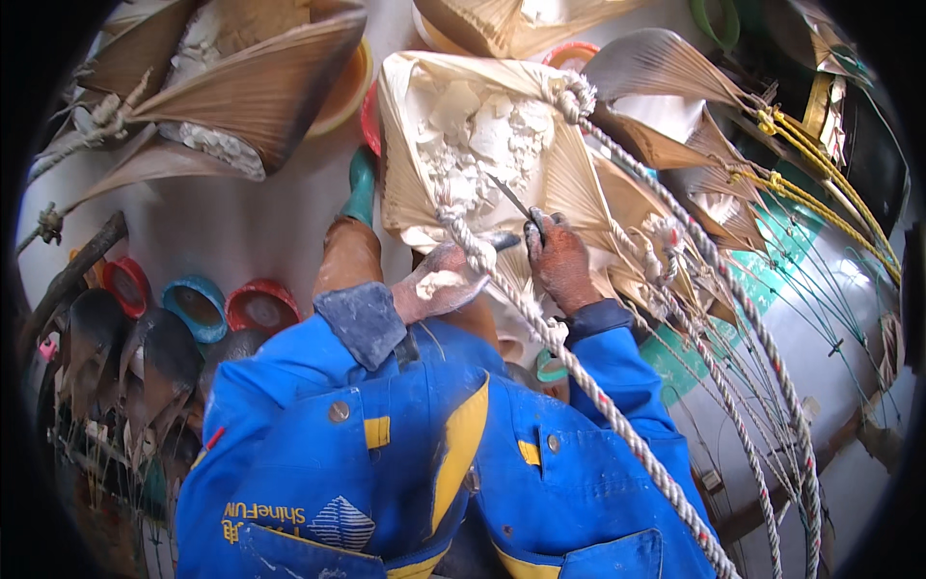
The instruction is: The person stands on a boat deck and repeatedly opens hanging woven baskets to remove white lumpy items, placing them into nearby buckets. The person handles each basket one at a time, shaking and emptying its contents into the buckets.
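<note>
A pleated tan cloth sling [405, 135] hangs in front of me, holding white crumbly lumps [482, 130]. My right hand [561, 262] is closed around a thin knife [511, 197], its dark blade pointing up and left over the lumps. At the sling's near edge is my left hand [436, 286], smeared with a patch of white paste. Its fingers look curled, partly behind a thick white rope [540, 323]; a dark piece sticks out beside them, and I cannot make out what it is. The rope is knotted to the sling's near corner and crosses down to the lower right.
More tan slings [260, 87] with white lumps hang at the upper left and along the top. Red and blue round tubs [195, 307] stand left. Yellow ropes [820, 154] and many thin cords stretch across the right. A teal boot [359, 188] shows beside the sling.
</note>
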A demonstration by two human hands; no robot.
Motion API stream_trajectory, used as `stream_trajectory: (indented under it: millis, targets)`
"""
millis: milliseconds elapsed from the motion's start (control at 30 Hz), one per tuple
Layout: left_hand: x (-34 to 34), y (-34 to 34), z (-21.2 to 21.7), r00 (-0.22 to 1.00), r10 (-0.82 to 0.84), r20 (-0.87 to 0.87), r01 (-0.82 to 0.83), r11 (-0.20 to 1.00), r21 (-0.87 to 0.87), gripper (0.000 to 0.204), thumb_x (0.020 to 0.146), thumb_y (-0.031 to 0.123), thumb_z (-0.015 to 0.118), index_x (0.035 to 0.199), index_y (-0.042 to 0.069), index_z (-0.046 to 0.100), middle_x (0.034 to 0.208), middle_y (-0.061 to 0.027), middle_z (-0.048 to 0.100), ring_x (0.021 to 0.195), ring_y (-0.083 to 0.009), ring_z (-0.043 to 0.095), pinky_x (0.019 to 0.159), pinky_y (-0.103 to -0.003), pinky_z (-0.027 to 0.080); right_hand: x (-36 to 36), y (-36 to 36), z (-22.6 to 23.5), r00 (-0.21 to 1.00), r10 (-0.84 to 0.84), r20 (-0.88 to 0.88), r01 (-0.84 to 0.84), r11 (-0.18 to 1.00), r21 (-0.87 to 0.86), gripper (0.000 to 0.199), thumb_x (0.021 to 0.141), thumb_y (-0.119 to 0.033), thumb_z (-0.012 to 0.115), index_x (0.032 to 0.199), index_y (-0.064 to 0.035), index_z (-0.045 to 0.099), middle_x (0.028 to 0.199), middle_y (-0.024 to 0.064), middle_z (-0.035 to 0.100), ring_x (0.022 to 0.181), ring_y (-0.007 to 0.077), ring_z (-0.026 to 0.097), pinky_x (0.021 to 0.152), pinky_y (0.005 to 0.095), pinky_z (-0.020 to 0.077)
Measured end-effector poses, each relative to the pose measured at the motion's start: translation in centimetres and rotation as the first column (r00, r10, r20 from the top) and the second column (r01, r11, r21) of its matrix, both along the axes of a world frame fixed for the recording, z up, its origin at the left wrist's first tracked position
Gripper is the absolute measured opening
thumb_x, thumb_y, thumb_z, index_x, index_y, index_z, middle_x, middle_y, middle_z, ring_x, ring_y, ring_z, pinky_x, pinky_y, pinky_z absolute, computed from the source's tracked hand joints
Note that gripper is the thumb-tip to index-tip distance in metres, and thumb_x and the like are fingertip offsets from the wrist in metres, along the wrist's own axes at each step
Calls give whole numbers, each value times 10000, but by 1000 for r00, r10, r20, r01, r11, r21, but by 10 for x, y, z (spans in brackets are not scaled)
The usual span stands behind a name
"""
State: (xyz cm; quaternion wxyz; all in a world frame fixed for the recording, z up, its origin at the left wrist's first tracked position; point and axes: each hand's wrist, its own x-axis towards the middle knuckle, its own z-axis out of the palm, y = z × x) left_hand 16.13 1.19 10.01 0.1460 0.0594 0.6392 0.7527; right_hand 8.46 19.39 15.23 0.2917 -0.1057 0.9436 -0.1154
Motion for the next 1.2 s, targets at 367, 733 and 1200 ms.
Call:
stream_trajectory:
  millis: [367, 733, 1200]
  targets:
    - [-41, 18, -18, 955, -128, -267, -96, 719, -688, 483, 801, 106, 506, 1280, 47, 519, 1352, -154, 481, 1309, -322, 394, 1119, -457, 257, -7, -18, -32, 961, -275, -35, 274, 961, -37, 338, 826, -147, 607, 1143, -59, 530, 1057, 197, 541, 928, 389, 579, 794, 462, 472]
    - [-62, 19, -21, 961, -142, -236, -72, 698, -713, 551, 813, 71, 493, 1356, 16, 417, 1435, -185, 372, 1357, -331, 321, 1143, -478, 195, -14, -27, -36, 972, -234, -36, 223, 955, -194, 279, 795, -136, 638, 1035, -51, 525, 980, 213, 513, 880, 417, 561, 726, 487, 465]
    - [-74, 5, -58, 944, 312, 103, -146, 679, -720, 590, 800, 150, 574, 1352, 10, 420, 1342, -181, 448, 1264, -316, 395, 1072, -412, 285, -19, -26, -27, 916, -400, 37, 384, 844, -374, 210, 869, -95, 599, 1050, 10, 582, 847, 94, 578, 716, 174, 566, 632, 310, 463]
